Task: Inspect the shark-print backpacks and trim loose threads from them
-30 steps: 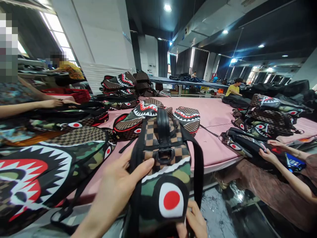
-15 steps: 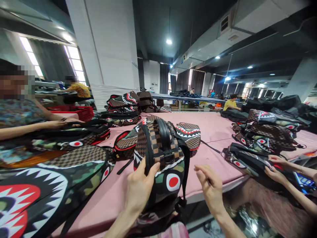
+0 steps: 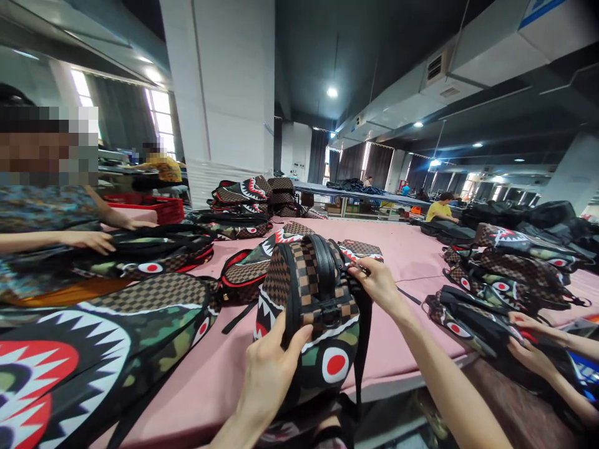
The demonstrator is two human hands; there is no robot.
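A backpack (image 3: 305, 274) with brown checks, camouflage and a red-and-white eye stands on its side in front of me, its black carry handle (image 3: 326, 265) facing up. My left hand (image 3: 270, 368) grips its near left edge, thumb over the checked panel and fingers out of sight behind. At the far right edge, beside the black shoulder strap (image 3: 364, 330), my right hand (image 3: 378, 284) is closed in a pinch. Something small and dark shows at its fingertips, too small to name. Behind the backpack lie similar bags, one a checked bag (image 3: 243, 277) with red trim.
A large shark-mouth backpack (image 3: 154, 330) fills the pink table's (image 3: 187, 380) left side. A co-worker's hand (image 3: 88, 240) rests on a bag at left; another co-worker's hands (image 3: 531, 349) hold one at right. Bags are piled (image 3: 510, 268) at right. A red crate (image 3: 163, 209) stands behind.
My right hand has moved up and left from beside the backpack to its far right edge. My left hand keeps its grip. The left co-worker's hands have shifted, and the view has tilted slightly.
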